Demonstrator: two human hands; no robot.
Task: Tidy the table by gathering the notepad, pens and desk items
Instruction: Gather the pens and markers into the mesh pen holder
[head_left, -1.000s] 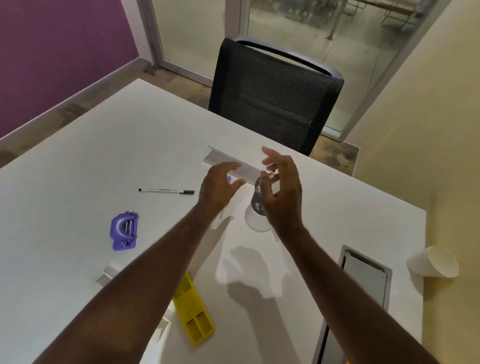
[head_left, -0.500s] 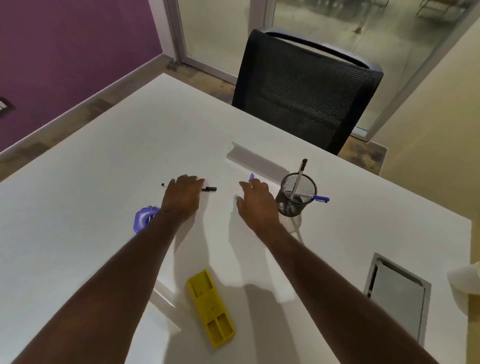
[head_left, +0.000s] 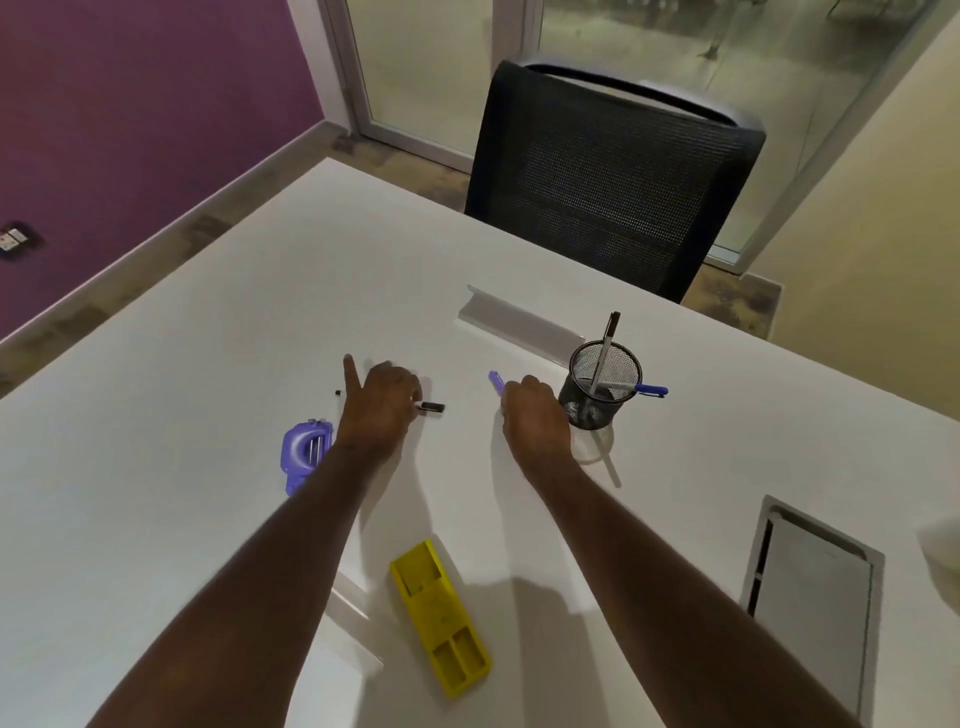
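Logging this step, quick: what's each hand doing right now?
Left hand: over the black-capped pen on the table, grip cannot be told.
Right hand: curled on the purple pen.

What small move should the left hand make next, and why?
Probably close the fingers of the left hand around the thin black-capped pen and lift it. The hand already lies over this pen on the white table, and the black mesh pen cup stands nearby to receive it.

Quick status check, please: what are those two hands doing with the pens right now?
Left hand over the black pen, grip unclear. Right hand on the purple pen. Mesh cup beside it, nothing blocking.
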